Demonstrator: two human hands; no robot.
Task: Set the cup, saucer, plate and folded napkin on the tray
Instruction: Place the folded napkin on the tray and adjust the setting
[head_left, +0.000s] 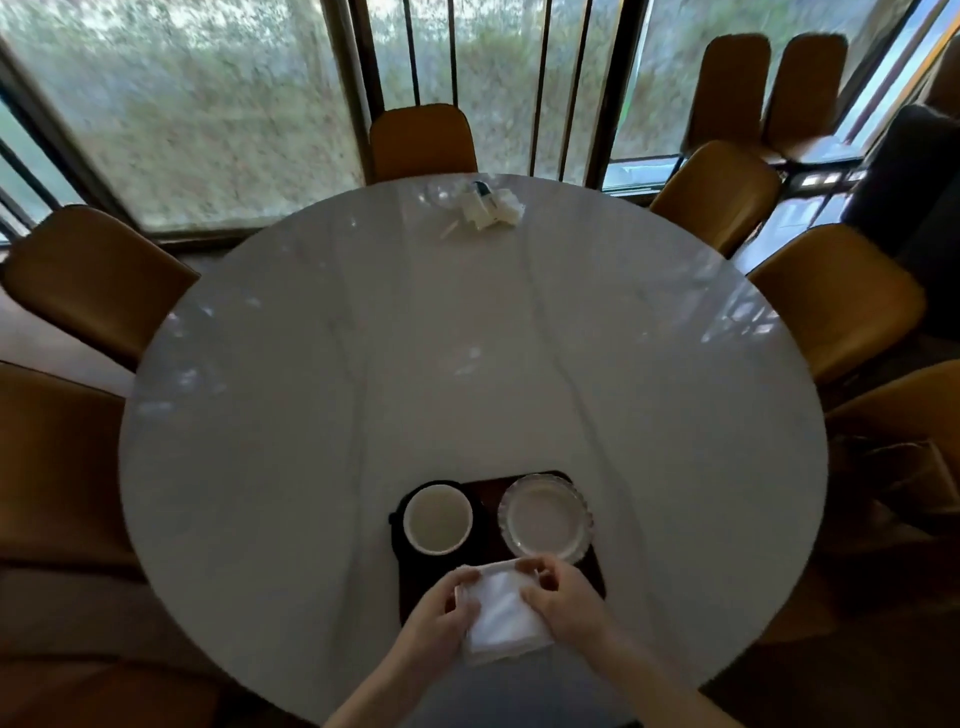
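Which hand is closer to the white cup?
The left hand. It sits just below the cup, holding the napkin's left edge. The right hand grips the right edge, under the plate.

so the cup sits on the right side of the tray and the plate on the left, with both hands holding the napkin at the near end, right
Not quite. The head view shows the sides swapped: the cup sits on the left side of the tray and the plate on the right. The rest holds: the left hand and right hand both hold the napkin at the near end.
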